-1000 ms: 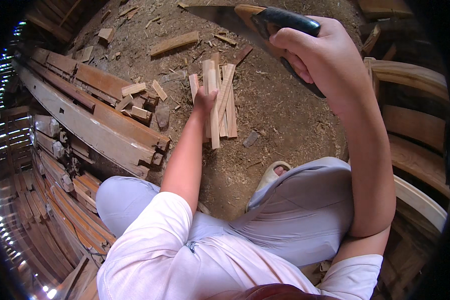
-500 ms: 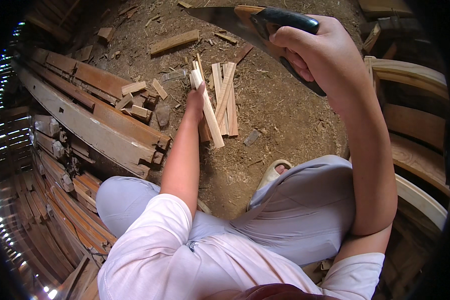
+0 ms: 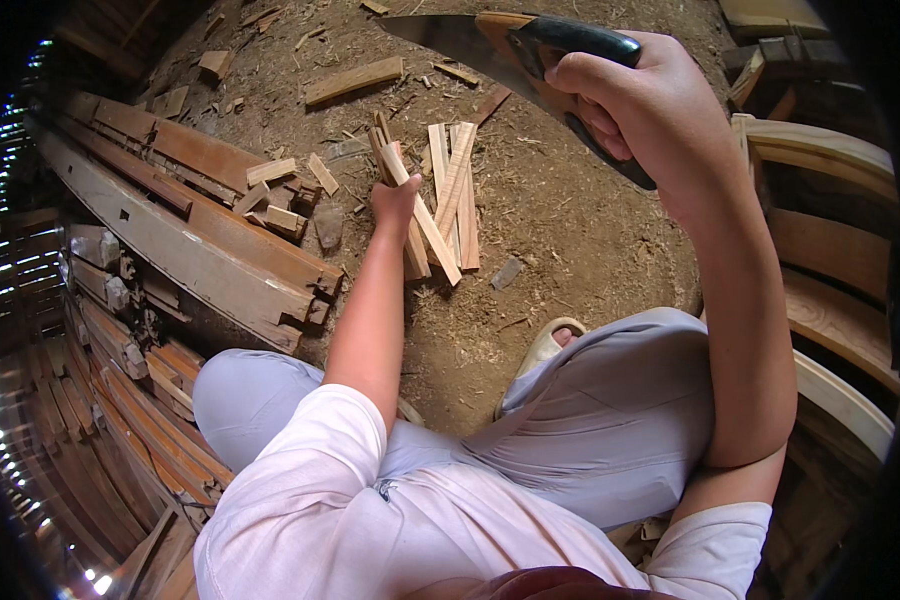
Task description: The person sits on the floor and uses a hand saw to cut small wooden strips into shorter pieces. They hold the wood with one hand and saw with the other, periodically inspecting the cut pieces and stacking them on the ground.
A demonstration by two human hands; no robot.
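My left hand (image 3: 396, 202) is closed round a few narrow wooden strips, low over the dirt floor. A pale strip (image 3: 438, 245) slants out toward the lower right, and a browner strip (image 3: 417, 255) shows beside it; the fingers are partly hidden. Just right of that hand, several pale wooden slats (image 3: 454, 185) lie crossed on the ground. High at the upper right, my right hand (image 3: 635, 115) grips a handsaw (image 3: 455, 38) by its black handle. The saw's dark blade points left, held apart from the strips.
Long boards and beams (image 3: 200, 250) are stacked at the left, with small wood offcuts (image 3: 270, 171) on them. A loose wood block (image 3: 355, 82) lies farther off among shavings. Curved wooden pieces (image 3: 820, 140) stand at the right. A small grey piece (image 3: 507, 273) rests on the floor.
My left hand has turned slightly, and its strips have fanned apart, the pale one's near end shifting right. My right hand and the saw have barely moved.
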